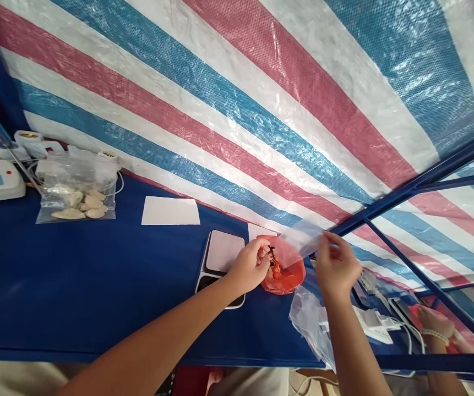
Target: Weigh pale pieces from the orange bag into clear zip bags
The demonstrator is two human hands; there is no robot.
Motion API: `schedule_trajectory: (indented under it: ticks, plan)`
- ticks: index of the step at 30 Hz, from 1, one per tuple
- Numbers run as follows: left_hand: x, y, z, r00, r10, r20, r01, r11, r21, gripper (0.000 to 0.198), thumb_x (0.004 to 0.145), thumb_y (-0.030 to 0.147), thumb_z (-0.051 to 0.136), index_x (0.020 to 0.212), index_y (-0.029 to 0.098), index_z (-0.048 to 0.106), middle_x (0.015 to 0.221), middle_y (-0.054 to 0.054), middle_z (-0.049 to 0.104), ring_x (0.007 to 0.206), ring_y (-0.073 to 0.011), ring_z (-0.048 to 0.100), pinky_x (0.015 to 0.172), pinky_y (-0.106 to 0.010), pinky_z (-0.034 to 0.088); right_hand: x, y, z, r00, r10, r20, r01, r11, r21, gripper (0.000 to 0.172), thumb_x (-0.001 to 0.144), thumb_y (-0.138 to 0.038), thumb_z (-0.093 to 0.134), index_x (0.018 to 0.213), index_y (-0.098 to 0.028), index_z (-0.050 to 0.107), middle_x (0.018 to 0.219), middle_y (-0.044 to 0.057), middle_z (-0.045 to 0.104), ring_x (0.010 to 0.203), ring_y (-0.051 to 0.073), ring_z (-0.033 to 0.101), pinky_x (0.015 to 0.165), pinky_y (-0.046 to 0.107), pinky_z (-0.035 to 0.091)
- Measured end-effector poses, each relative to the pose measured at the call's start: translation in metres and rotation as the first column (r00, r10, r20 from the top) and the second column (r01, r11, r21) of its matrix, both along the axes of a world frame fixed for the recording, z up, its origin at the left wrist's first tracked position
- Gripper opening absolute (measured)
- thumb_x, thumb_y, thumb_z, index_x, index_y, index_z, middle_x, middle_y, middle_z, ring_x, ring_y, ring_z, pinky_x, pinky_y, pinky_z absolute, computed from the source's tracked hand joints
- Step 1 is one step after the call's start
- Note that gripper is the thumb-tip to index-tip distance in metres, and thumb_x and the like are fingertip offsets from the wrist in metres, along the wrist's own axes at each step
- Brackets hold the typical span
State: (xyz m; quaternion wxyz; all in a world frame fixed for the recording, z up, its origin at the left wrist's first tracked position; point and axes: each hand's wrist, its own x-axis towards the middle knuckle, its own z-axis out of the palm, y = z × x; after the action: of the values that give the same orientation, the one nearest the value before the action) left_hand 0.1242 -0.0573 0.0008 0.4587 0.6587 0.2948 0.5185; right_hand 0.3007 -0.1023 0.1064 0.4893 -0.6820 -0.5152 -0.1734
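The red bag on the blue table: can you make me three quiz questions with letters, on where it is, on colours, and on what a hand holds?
1. Where is the red plastic bag?
A) inside the zip bag
B) right of the digital scale
C) on the power strip

2. Which colours stripe the tarpaulin?
A) green and yellow
B) black and orange
C) red, white and blue

3. What does the right hand hold?
A) a clear plastic sheet
B) the zip bag
C) white paper

Answers:
1 B, it lies just beside the scale.
2 C, those bands cross the tarpaulin.
3 A, its fingers pinch the sheet.
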Motion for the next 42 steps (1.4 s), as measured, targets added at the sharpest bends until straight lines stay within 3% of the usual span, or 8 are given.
schedule_trajectory:
  ticks: [5, 9, 17, 22, 31, 35, 40, 42]
  plan:
    - [-0.008, -0.007, 0.01, 0.979, 0.186, 0.082, -0.195, 0.972, 0.131, 0.038, 0.096, 0.032, 0.057, 0.131, 0.021, 0.049, 0.143, -0.016, 0.051, 0.135, -0.027, 0.051, 0.112, -0.046, 0.046, -0.014, -0.035, 0.008, 0.872, 0.222, -0.436, -0.104, 0.955, 0.278, 0.03, 0.079, -0.043, 0.08, 0.093, -0.021, 0.066, 0.089, 0.006, 0.07, 0.08, 0.024, 0.072, 0.071, 0.037, 0.059]
    - [-0.003, -0.023, 0.019, 0.967, -0.088, 0.237, 0.122, 0.984, -0.13, 0.043, 0.098, 0.046, 0.057, 0.132, 0.022, 0.048, 0.135, -0.015, 0.06, 0.121, -0.0239, 0.062, 0.102, -0.042, 0.053, -0.023, -0.078, -0.003, 0.737, 0.329, -0.591, -0.138, 0.929, 0.344, 0.024, 0.08, -0.037, 0.08, 0.09, -0.023, 0.063, 0.084, 0.0, 0.062, 0.081, 0.021, 0.071, 0.071, 0.035, 0.06]
    - [0.013, -0.055, 0.017, 0.71, -0.57, 0.415, 0.696, 0.476, -0.538, 0.062, 0.07, 0.039, 0.09, 0.12, 0.018, 0.06, 0.093, -0.004, 0.07, 0.084, -0.021, 0.074, 0.085, -0.039, 0.057, -0.005, -0.154, -0.053, 0.543, 0.199, -0.816, 0.062, 0.959, 0.276, 0.032, 0.074, -0.041, 0.085, 0.09, -0.025, 0.064, 0.087, -0.002, 0.067, 0.081, 0.021, 0.075, 0.067, 0.028, 0.06]
    - [0.021, -0.061, -0.001, 0.784, -0.555, 0.278, 0.598, 0.556, -0.577, 0.04, 0.074, 0.036, 0.084, 0.101, 0.015, 0.063, 0.088, 0.0, 0.063, 0.068, -0.0128, 0.066, 0.07, -0.03, 0.053, 0.009, -0.18, -0.104, 0.527, -0.003, -0.85, 0.103, 0.993, 0.06, 0.045, 0.071, -0.049, 0.088, 0.102, -0.025, 0.065, 0.09, -0.001, 0.07, 0.069, 0.015, 0.069, 0.068, 0.028, 0.061]
    - [0.031, -0.071, -0.028, 0.901, -0.42, -0.11, 0.382, 0.886, -0.262, 0.018, 0.083, 0.026, 0.065, 0.1, 0.019, 0.063, 0.083, 0.001, 0.065, 0.061, -0.0102, 0.052, 0.063, -0.026, 0.043, 0.019, -0.2, -0.156, 0.454, -0.133, -0.881, -0.118, 0.971, -0.207, 0.054, 0.059, -0.057, 0.089, 0.098, -0.022, 0.076, 0.069, 0.0, 0.068, 0.054, 0.016, 0.056, 0.05, 0.028, 0.051]
    - [0.029, -0.072, -0.026, 0.868, -0.481, -0.12, 0.436, 0.856, -0.276, 0.021, 0.082, 0.032, 0.069, 0.097, 0.018, 0.065, 0.076, 0.002, 0.061, 0.064, -0.012, 0.053, 0.062, -0.026, 0.042, 0.032, -0.2, -0.148, 0.587, -0.206, -0.783, -0.046, 0.957, -0.287, 0.055, 0.061, -0.065, 0.086, 0.093, -0.021, 0.079, 0.06, -0.001, 0.064, 0.052, 0.017, 0.055, 0.048, 0.029, 0.048]
    - [0.03, -0.073, -0.025, 0.702, -0.712, -0.039, 0.595, 0.616, -0.516, 0.022, 0.078, 0.035, 0.07, 0.089, 0.017, 0.063, 0.072, 0.003, 0.058, 0.053, -0.012, 0.054, 0.052, -0.026, 0.043, 0.065, -0.174, -0.111, 0.732, -0.252, -0.633, 0.08, 0.955, -0.287, 0.059, 0.072, -0.068, 0.076, 0.105, -0.019, 0.076, 0.08, 0.007, 0.076, 0.067, 0.025, 0.069, 0.058, 0.033, 0.055]
    - [0.029, -0.071, -0.024, 0.697, -0.711, -0.094, 0.582, 0.638, -0.504, 0.017, 0.079, 0.033, 0.068, 0.083, 0.017, 0.063, 0.068, 0.003, 0.057, 0.053, -0.0119, 0.052, 0.053, -0.026, 0.043, 0.082, -0.153, -0.096, 0.844, -0.251, -0.475, 0.08, 0.933, -0.351, 0.054, 0.084, -0.067, 0.061, 0.106, -0.02, 0.074, 0.092, 0.01, 0.079, 0.078, 0.028, 0.074, 0.066, 0.036, 0.058]
